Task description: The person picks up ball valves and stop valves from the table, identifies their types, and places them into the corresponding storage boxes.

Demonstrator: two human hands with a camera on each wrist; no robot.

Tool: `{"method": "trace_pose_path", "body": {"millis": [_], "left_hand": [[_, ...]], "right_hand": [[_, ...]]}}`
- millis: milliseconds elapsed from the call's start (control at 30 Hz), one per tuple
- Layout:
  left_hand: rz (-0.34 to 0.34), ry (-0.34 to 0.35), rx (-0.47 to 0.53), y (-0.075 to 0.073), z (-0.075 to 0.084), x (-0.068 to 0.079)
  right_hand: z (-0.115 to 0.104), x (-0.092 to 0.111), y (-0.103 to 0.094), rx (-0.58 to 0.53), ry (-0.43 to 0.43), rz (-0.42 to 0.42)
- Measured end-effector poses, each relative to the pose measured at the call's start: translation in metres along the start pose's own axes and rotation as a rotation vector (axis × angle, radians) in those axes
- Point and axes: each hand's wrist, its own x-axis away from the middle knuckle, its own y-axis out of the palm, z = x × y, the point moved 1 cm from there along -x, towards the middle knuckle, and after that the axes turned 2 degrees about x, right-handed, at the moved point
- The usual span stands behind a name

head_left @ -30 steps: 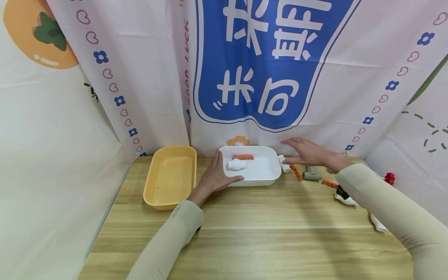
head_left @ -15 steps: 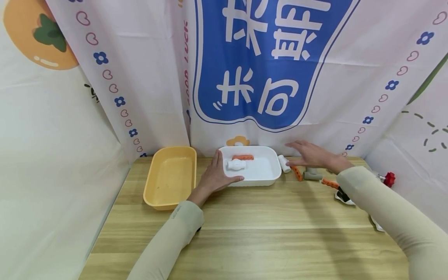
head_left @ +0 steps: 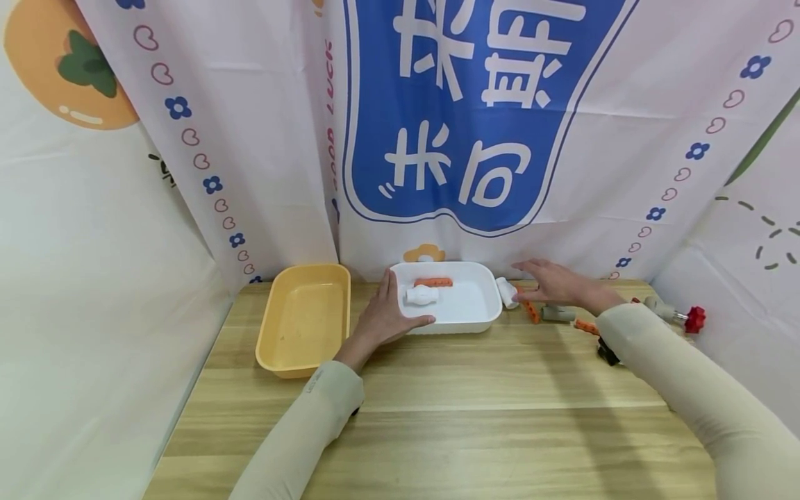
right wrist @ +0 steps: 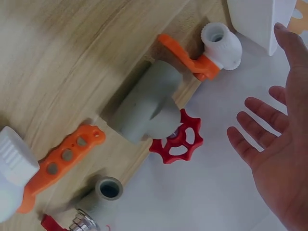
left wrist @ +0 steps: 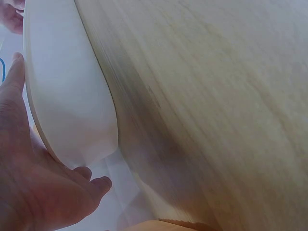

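My left hand rests on the left front corner of a white tray, its fingers straight along the left end and its thumb along the front side. Inside the tray lies a white ball valve with an orange handle. My right hand hovers just right of the tray, fingers spread and holding nothing. Close to it sits another white ball valve with an orange lever. In the right wrist view a grey valve with a red handwheel lies farther along the table.
A yellow tray stands left of the white one. On the right lie another white valve with an orange handle and a grey fitting with a red-tipped part. A printed curtain hangs behind the table.
My right hand has drifted slightly right and toward me, away from the white tray. My left hand and the tray stay where they were.
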Motion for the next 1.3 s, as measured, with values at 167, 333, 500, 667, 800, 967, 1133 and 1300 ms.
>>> {"method": "trace_pose_path", "body": {"millis": [167, 333, 500, 667, 800, 967, 1133, 1300], "left_hand": [[0.000, -0.001, 0.001, 0.001, 0.000, 0.000], [-0.001, -0.001, 0.007, 0.000, 0.001, 0.001], [0.008, 0.011, 0.002, 0.001, -0.001, 0.000], [0.006, 0.014, -0.014, 0.003, -0.003, -0.002], [0.009, 0.017, -0.018, 0.003, -0.003, -0.003], [0.012, 0.007, -0.017, 0.003, -0.003, -0.004], [0.011, 0.010, -0.020, 0.004, -0.004, -0.003], [0.008, 0.010, -0.017, 0.004, -0.003, -0.003]], "right_hand": [[0.004, -0.002, 0.010, -0.023, 0.028, -0.023], [0.005, -0.005, 0.017, -0.043, 0.017, -0.003], [0.005, -0.007, 0.023, -0.052, 0.006, 0.011], [0.006, -0.011, 0.029, -0.074, 0.009, 0.003], [0.006, -0.015, 0.034, -0.078, -0.002, 0.009], [0.006, -0.019, 0.039, -0.096, -0.019, 0.027], [0.004, -0.021, 0.044, -0.100, -0.021, 0.032], [0.003, -0.023, 0.048, -0.098, -0.037, 0.070]]}}
